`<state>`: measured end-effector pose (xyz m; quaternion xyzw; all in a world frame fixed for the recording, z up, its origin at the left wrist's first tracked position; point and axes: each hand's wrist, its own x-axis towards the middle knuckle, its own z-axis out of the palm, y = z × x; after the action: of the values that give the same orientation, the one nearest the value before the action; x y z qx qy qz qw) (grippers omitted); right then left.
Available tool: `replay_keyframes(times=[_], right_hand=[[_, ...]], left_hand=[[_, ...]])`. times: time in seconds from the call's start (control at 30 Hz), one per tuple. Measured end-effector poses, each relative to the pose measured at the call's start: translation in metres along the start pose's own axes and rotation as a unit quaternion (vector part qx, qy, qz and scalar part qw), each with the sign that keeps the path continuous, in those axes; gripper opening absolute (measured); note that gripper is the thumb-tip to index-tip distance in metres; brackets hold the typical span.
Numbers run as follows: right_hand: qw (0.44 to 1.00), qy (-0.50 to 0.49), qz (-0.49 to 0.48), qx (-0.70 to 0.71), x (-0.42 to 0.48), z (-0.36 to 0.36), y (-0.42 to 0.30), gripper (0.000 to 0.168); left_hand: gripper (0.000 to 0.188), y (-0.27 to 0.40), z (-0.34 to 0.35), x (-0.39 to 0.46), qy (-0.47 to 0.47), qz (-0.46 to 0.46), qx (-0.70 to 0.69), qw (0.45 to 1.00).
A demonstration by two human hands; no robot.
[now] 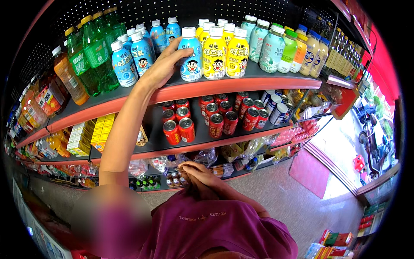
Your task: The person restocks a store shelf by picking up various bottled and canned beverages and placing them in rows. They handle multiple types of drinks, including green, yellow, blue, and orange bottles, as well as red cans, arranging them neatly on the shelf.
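Observation:
My left hand (pixel 164 68) reaches up to the top shelf. Its thumb lies across the front of a blue-wrapped soy milk bottle (pixel 190 66) with a white cap, and the fingers go behind it. This bottle stands upright at the shelf's front edge, beside yellow-wrapped bottles (pixel 214 63) of the same shape. Left of the hand are more blue bottles (pixel 124 69), with a gap between them and the gripped one. Low in front of my purple shirt (pixel 220 226) is my right hand (pixel 202 174), fingers bent; whether it holds anything is unclear.
Green soft-drink bottles (pixel 97 58) stand at left on the top shelf (pixel 207 86); pale green milk-drink bottles (pixel 271 51) stand at right. Red cans (pixel 216 123) and yellow cartons (pixel 103 131) fill parts of the shelf below. A doorway with a pink mat (pixel 309 171) opens at right.

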<state>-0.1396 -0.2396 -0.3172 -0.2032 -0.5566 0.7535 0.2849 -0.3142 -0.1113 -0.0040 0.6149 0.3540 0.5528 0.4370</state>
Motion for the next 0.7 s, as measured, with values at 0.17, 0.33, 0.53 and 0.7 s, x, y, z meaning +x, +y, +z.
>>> replay_keyframes(times=[0.17, 0.33, 0.53, 0.7], right_hand=[[0.990, 0.079, -0.011, 0.118, -0.002, -0.001, -0.010, 0.028], [0.930, 0.248, -0.059, 0.265, -0.002, -0.049, -0.016, 0.040], [0.924, 0.301, -0.205, 0.112, -0.011, -0.020, -0.074, 0.051], [0.933, 0.262, -0.220, -0.114, -0.012, 0.009, -0.076, 0.051]], left_hand=[[0.078, -0.006, -0.011, -0.005, 0.112, 0.104, 0.158, 0.976], [0.043, 0.005, 0.047, -0.091, 0.153, 0.235, 0.303, 0.911], [0.033, -0.154, 0.086, -0.196, -0.031, -0.006, 0.231, 0.973], [0.013, -0.166, 0.082, -0.204, 0.076, -0.037, 0.144, 0.986]])
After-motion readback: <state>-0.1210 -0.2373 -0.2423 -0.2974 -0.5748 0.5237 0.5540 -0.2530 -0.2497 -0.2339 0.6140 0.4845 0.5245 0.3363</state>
